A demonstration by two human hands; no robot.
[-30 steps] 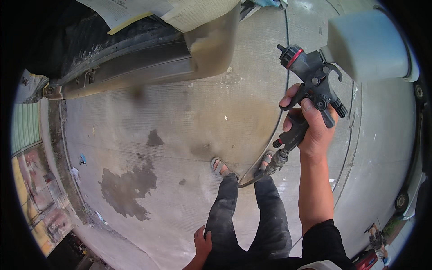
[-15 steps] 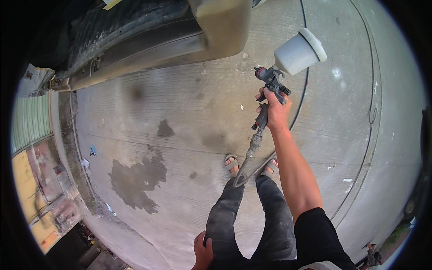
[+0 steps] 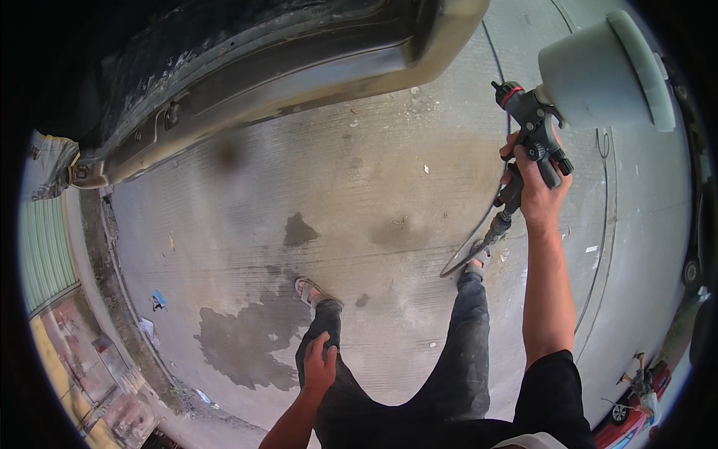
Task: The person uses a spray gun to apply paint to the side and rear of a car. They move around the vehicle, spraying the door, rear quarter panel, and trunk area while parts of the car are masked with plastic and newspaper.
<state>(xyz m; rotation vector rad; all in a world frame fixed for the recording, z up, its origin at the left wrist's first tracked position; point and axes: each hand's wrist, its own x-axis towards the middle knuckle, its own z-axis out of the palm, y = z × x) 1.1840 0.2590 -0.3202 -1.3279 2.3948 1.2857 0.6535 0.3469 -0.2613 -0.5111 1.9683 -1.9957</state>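
Observation:
My right hand (image 3: 541, 196) is wrapped round the grip of a black paint spray gun (image 3: 535, 127) with a red ring near its nozzle. A large whitish paint cup (image 3: 598, 75) sits on the gun, tilted out to the right. From the base of the grip an air hose (image 3: 499, 227) hangs toward my right foot. My left hand (image 3: 319, 367) is beside my left thigh, holding nothing, with its fingers apart. The gun's nozzle points left, toward a tan and brown vehicle body panel (image 3: 299, 93) at the upper left, with a gap between them.
Masking paper (image 3: 52, 166) wraps the panel's left end. A dark wet stain (image 3: 247, 340) marks the concrete ground left of my feet. Hose lines (image 3: 607, 217) run along the ground at right. At the lower right are a red car (image 3: 624, 419) and another person (image 3: 642, 389).
My right hand has carried the spray gun right and upward in view, and it looks larger. My feet have spread wide apart. My left hand has moved up and left.

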